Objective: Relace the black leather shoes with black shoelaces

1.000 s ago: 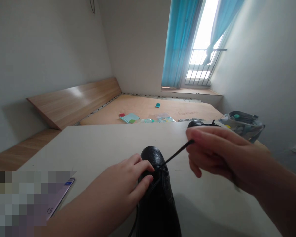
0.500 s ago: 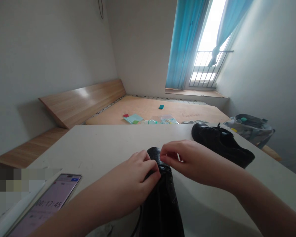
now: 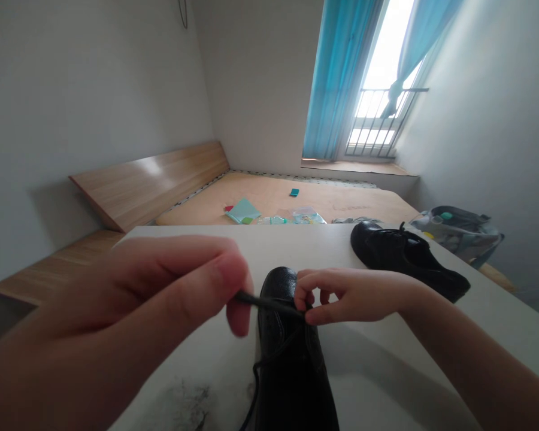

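A black leather shoe (image 3: 291, 377) lies on the white table in front of me, toe pointing away. Raised close to the camera at the left, my left hand (image 3: 175, 293) pinches a black shoelace (image 3: 269, 303) between thumb and fingers. The lace is stretched taut across the front of the shoe toward the right. My right hand (image 3: 345, 296) is at the right side of the shoe's lacing, its thumb and fingertips closed on the lace near the eyelets. Another stretch of lace hangs loose over the shoe's left side onto the table.
A second black laced shoe (image 3: 404, 254) stands at the table's (image 3: 188, 239) far right. Beyond the table is a bed (image 3: 341, 200) with paper and plastic packets on it. A bag (image 3: 462, 233) sits at the right. Dark smudges mark the table at lower left.
My left hand has pulled up and left from the shoe, drawing the lace tight, and now covers where the phone showed. My right hand stays by the lacing, slightly lower.
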The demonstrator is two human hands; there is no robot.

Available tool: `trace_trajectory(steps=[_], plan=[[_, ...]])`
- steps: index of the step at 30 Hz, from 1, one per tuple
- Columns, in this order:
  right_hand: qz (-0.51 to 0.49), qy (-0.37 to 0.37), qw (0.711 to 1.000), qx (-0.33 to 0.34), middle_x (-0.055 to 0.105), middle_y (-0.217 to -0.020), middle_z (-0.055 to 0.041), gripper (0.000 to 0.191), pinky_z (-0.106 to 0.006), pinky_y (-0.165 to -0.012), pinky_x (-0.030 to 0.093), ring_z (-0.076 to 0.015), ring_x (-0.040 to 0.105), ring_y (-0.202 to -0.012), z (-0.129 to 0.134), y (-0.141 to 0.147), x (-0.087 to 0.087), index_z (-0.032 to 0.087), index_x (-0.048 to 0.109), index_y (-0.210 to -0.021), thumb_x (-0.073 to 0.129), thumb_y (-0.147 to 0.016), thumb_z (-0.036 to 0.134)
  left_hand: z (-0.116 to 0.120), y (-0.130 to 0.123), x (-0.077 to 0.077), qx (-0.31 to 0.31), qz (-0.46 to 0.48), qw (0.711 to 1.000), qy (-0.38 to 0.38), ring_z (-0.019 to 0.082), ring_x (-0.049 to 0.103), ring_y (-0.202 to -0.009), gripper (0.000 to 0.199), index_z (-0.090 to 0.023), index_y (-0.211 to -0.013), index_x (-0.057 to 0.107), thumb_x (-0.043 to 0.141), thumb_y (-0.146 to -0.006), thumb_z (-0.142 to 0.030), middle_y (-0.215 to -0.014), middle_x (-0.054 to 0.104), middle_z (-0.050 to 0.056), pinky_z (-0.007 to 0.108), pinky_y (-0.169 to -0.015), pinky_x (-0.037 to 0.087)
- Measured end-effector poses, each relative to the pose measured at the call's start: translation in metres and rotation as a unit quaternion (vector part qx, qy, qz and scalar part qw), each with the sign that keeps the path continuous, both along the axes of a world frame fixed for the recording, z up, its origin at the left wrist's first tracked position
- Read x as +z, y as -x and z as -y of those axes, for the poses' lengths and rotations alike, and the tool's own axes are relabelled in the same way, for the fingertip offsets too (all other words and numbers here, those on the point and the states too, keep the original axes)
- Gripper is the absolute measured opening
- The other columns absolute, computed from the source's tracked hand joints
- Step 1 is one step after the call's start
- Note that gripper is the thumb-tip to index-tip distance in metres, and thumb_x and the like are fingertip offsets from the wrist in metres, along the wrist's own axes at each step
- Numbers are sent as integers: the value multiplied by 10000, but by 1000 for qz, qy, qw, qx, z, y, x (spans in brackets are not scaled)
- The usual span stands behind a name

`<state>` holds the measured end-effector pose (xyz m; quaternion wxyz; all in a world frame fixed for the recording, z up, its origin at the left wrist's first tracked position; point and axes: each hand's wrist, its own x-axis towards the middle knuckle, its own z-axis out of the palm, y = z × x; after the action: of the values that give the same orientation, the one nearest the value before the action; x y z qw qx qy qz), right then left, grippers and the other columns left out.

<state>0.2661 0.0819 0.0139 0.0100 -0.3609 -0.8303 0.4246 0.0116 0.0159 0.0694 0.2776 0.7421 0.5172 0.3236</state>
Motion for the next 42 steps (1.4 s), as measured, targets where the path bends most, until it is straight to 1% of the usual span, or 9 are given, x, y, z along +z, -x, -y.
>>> trace_trajectory(steps=[5, 9, 14, 19, 22, 26, 31, 38, 42], plan=[[-30, -23, 997, -67, 521, -823, 12, 76, -269, -709, 414, -125, 474, -741, 3, 8, 0, 178, 558, -866, 528, -881, 246, -12, -2, -11, -151, -57, 983, 83, 129, 556, -658, 503, -252, -610, 638, 386, -932, -546, -621, 580, -28, 208, -615, 448], [-107, 82, 987, -87, 497, -697, 21, 263, -267, -668, 386, -119, 450, -677, 10, 14, 5, 160, 562, -736, 544, -891, 372, -26, -12, -28, -130, -177, 975, 35, 164, 597, -737, 332, -286, -950, 642, 384, -942, -496, -869, 663, -28, 262, -629, 448], [-347, 132, 918, -138, 364, -545, 56, 390, -260, -581, 398, -90, 361, -502, 15, 4, 20, 185, 458, -599, 515, -921, 398, -28, -21, -47, -166, -223, 960, 37, 219, 554, -1136, 346, -281, -1241, 557, 395, -949, -371, -1273, 589, 16, 363, -982, 416], [-229, -226, 899, -298, 356, -553, 36, 362, -246, -435, 260, -98, 305, -480, 31, -6, 40, 202, 517, -652, 547, -899, 466, -32, -24, -58, -161, -247, 953, 69, 263, 604, -1089, 356, -261, -1219, 597, 405, -934, -357, -1203, 661, 45, 424, -958, 437], [-134, -425, 850, -283, 397, -541, 19, 334, -260, -433, 260, -100, 333, -486, 49, -4, 48, 205, 549, -662, 536, -920, 417, -36, -25, -61, -152, -241, 956, 68, 264, 611, -1070, 341, -256, -1188, 616, 412, -930, -345, -1182, 669, 46, 412, -936, 440], [-152, -330, 919, -155, 497, -550, 37, 225, -211, -391, 334, -90, 433, -471, 72, 9, 52, 244, 586, -717, 556, -927, 320, -40, -28, -63, -167, -206, 963, 52, 228, 616, -950, 259, -232, -1014, 658, 426, -922, -299, -1041, 675, 35, 353, -843, 451], [-115, -183, 976, 33, 685, -822, 32, 114, -196, -686, 511, -104, 628, -732, 82, 28, 47, 242, 668, -846, 583, -912, 202, -41, -33, -62, -177, -114, 974, 83, 183, 584, -846, 254, -201, -870, 619, 424, -938, -350, -900, 646, 4, 287, -744, 439], [25, -293, 950, -107, 637, -810, -8, 127, -291, -628, 415, -168, 577, -724, 55, 28, 22, 211, 573, -811, 556, -911, 288, -34, -27, -43, -169, 79, 977, 99, 110, 488, -642, 357, -192, -697, 563, 432, -943, -415, -653, 520, -49, 217, -609, 421], [16, -194, 970, -148, 619, -906, -5, 212, -290, -665, 419, -162, 557, -771, 35, 15, 17, 222, 546, -935, 528, -923, 434, -23, -19, -26, -109, 102, 987, 57, 110, 542, -621, 318, -224, -753, 640, 464, -918, -432, -693, 615, -39, 206, -560, 436]])
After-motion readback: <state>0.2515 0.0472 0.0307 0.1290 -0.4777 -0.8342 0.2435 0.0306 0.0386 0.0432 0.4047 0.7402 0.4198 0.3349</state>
